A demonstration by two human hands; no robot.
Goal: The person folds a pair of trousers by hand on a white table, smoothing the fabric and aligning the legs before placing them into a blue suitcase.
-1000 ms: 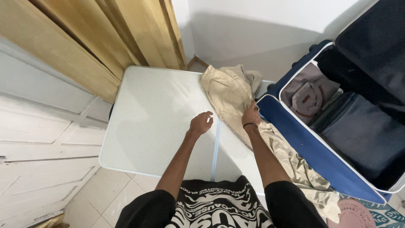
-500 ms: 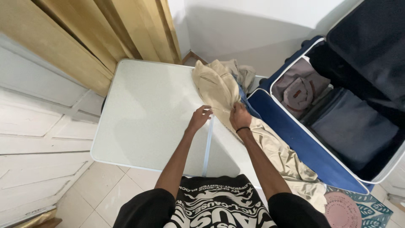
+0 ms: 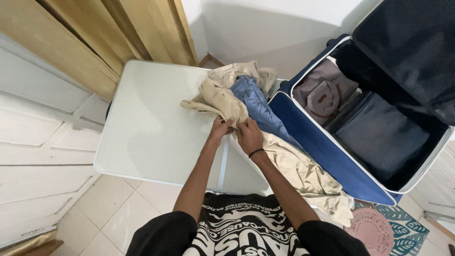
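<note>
We had both hands closed on the beige garment [image 3: 222,102]: left hand [image 3: 220,129] moved in beside right hand [image 3: 249,135]. Pulling it toward us uncovered a blue garment [image 3: 258,106] just beyond the right hand, on the bench [image 3: 151,128], near the open suitcase [image 3: 322,151].

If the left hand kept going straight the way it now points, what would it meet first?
The left hand points up the table and already grips the beige garment, so it would push into that bunched cloth first; beyond lies the blue garment, probably.
</note>
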